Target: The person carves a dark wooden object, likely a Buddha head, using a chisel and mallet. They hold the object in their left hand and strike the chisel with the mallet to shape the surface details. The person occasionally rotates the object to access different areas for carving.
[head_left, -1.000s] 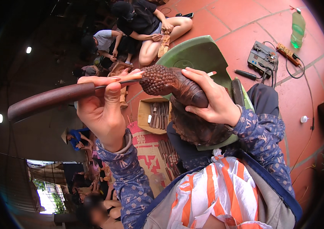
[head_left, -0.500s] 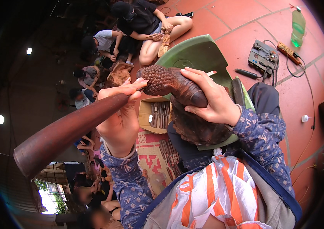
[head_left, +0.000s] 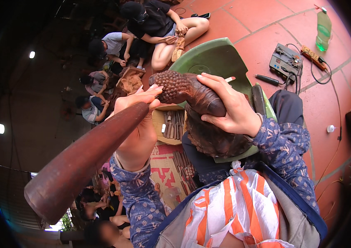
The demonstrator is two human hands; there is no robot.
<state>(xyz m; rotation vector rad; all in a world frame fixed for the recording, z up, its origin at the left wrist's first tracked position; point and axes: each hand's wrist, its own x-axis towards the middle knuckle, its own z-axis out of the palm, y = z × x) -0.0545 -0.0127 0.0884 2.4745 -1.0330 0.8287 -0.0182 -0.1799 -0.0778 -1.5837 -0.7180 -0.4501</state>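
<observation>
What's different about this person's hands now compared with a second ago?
The left hand shifted rightward, and its brown-handled tool swung, the handle's free end dropping lower in the picture and looming larger. Nothing was let go. The right hand still holds the dark carving, virtually unmoved.

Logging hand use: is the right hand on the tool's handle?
No, the left hand holds the tool; the right hand grips the carving.

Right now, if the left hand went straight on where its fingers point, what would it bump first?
Probably the bumpy end of the dark carving, which the right hand holds. The left hand looks very close, maybe touching; depth is hard to judge.
</observation>
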